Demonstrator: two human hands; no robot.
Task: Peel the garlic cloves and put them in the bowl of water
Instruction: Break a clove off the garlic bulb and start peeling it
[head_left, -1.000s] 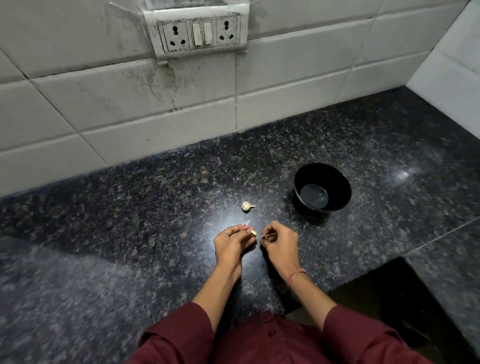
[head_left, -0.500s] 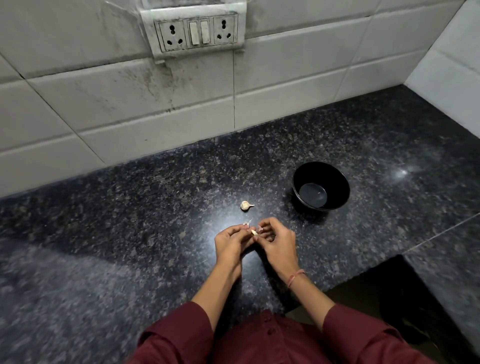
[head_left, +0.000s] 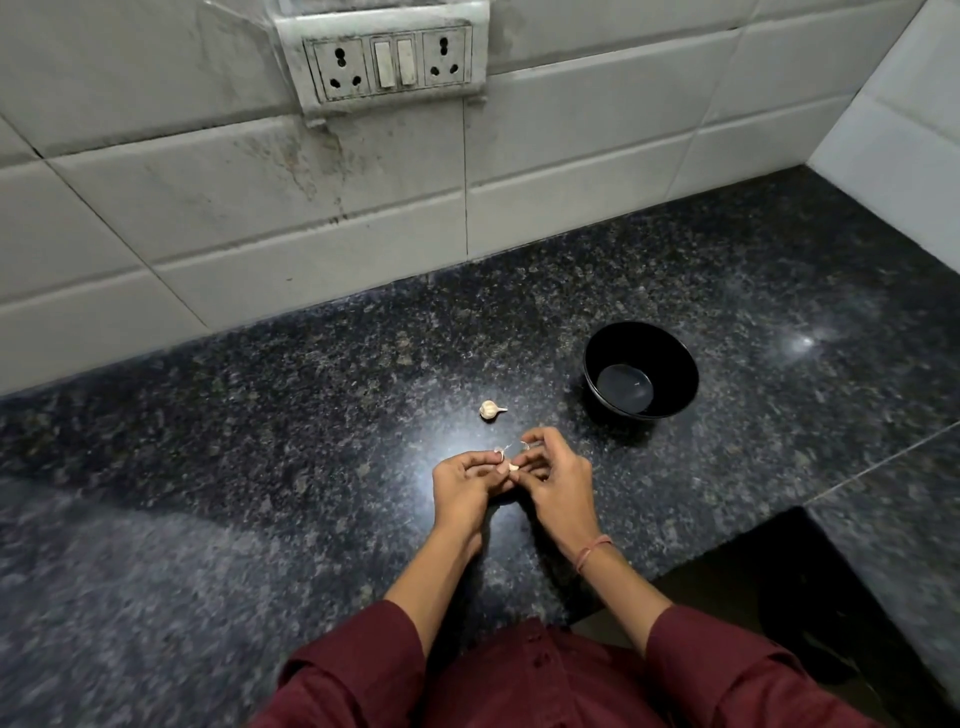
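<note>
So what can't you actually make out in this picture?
Head view:
- Clove: mostly hidden by the fingers of the left hand and right hand; remaining skin unclear.
- Garlic piece on the counter: too small to tell peeled or not.
- Bowl: dark inside, water depth unreadable.
- Sleeves: cut off by the bottom edge.

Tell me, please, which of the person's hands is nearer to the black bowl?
Right. The right hand is just left of the black bowl and nearer the person; the left hand is farther left, beyond the garlic clove both hands pinch.
</note>
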